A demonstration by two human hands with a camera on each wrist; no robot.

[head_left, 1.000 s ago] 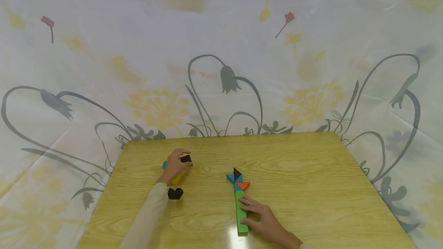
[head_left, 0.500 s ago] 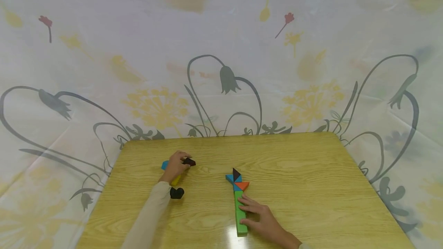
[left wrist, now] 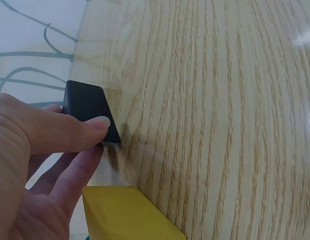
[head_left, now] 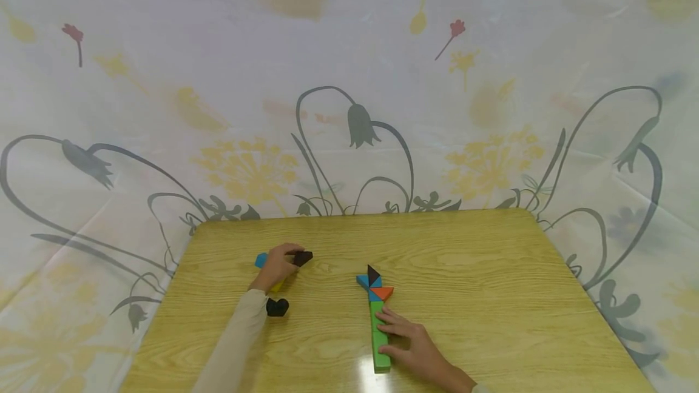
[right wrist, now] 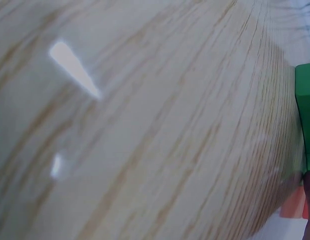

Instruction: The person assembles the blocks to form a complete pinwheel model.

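At the left of the table my left hand [head_left: 277, 267] pinches a black block [left wrist: 89, 102] with a slanted end between thumb and fingers. A yellow block [left wrist: 124, 212] lies just under that hand, and a blue block [head_left: 261, 259] shows past its wrist side. My right hand [head_left: 417, 347] rests its fingertips and thumb on a row of green blocks [head_left: 378, 344]. Beyond the row's far end lie blue triangle pieces [head_left: 363, 282], a dark triangle [head_left: 374, 273] and an orange triangle [head_left: 382, 292]. In the right wrist view, the green blocks [right wrist: 306, 107] show only at the right edge.
Beside the left sleeve lies a black curved block [head_left: 277, 307]. All the blocks are on a wood-grain table [head_left: 491, 272]. A flower-print sheet [head_left: 349, 47] hangs behind the table's far edge and along both sides.
The black block in my left hand has turned and shifted slightly right. My right hand stays in place on the green blocks.
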